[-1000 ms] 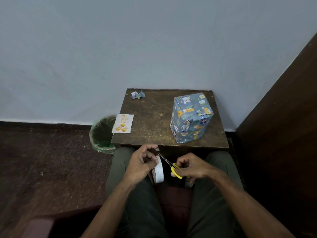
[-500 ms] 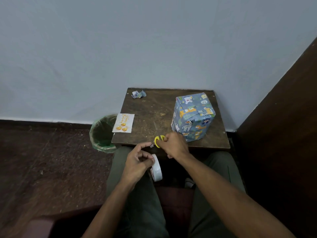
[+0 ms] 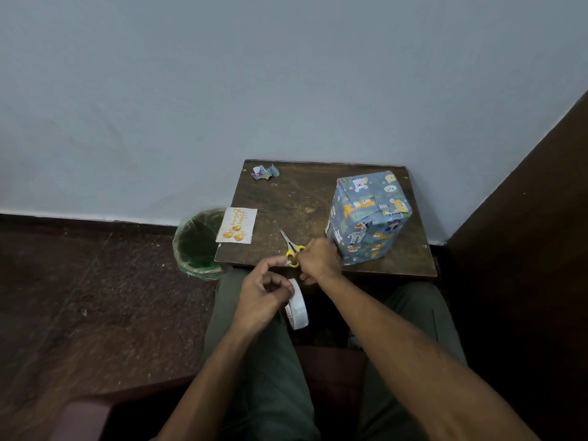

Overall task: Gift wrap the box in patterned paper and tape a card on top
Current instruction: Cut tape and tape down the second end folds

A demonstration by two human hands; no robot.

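Head view: the wrapped box (image 3: 369, 219) is stood upright at the right of the small table (image 3: 305, 198), the card (image 3: 237, 225) laid flat at its near-left edge. A tape roll (image 3: 297, 303) is gripped by the left hand (image 3: 261, 297); yellow-handled scissors (image 3: 291, 246) are held at the handles by the right hand (image 3: 318, 261). The card's probably light and floppy, so it's best lifted by an overhanging edge.

- I'm reading "Happy Birthday" in gold script on the card (image 3: 236, 225).
- I see red lettering on the tape roll's (image 3: 297, 305) inner edge, too small to read.
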